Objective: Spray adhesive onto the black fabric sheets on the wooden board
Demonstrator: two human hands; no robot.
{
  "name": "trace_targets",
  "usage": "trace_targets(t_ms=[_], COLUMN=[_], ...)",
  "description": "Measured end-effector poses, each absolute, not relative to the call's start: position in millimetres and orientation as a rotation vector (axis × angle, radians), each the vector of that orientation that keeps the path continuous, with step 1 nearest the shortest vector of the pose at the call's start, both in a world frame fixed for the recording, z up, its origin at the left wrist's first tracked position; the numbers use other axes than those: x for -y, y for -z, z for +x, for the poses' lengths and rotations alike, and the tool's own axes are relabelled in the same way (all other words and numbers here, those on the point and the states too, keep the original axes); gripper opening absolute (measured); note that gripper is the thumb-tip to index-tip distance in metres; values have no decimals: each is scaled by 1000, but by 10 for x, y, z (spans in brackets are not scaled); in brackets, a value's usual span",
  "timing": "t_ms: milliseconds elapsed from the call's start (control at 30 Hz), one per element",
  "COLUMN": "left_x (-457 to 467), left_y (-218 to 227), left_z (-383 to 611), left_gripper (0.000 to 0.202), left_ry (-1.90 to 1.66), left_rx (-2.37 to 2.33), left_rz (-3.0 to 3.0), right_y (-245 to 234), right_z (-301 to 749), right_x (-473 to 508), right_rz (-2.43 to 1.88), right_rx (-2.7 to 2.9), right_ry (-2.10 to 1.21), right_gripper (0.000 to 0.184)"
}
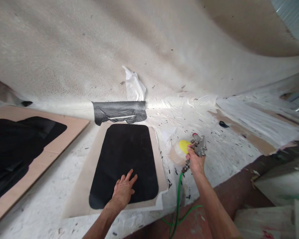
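Observation:
My left hand rests with spread fingers on the lower part of a black panel, which has rounded corners. Beneath the panel lies a beige sheet whose edges stick out on all sides. To the right, my right hand is wrapped round the handle of a metal spray gun. A green hose runs down from the gun's lower end. Just left of the gun is a yellow round lid or cup above a pale container; whether they touch the gun I cannot tell.
At left, a cardboard sheet carries several black pieces. Crumpled grey-black material and white plastic lie behind the panel. Black scraps dot the white covering. Pale sheeting rises behind; white blocks stand lower right.

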State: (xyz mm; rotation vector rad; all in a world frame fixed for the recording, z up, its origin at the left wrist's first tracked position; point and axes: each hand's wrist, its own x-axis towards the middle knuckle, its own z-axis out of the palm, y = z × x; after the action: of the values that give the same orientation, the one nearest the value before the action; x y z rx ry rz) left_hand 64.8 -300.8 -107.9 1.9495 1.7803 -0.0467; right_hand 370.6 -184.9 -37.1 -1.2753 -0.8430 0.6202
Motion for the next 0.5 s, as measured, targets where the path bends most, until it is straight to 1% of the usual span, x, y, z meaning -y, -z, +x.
trace_targets(t_ms=[100,200,267,400,467,500], left_x=[3014,3032,3064,3195,3286,3333], left_y=[1153,1197,1191,1128,1104,1099], left_z=[642,655,677,747,789,811], left_gripper=[76,75,71,55,52,53], left_ry=[30,16,1,-47,-63,-68], left_rx=[-1780,-1802,-1821,-1865,-1845,-1809], left_rz=[1960,1991,2039,2169,2211,2231], right_y=[193,1,-95,-108,-24,29], right_z=[3792,3824,3827,3806,3770,3743], right_x=[1953,2237,2508,3131,3434,3576], right_rz=[-1198,-1187,-1243,-1468,-1592,-1629], right_rx=[814,835,872,1005,1006,1013], right_ry=[-672,-734,-796,-882,-908,-988], right_gripper=[17,30,36,34,35,35])
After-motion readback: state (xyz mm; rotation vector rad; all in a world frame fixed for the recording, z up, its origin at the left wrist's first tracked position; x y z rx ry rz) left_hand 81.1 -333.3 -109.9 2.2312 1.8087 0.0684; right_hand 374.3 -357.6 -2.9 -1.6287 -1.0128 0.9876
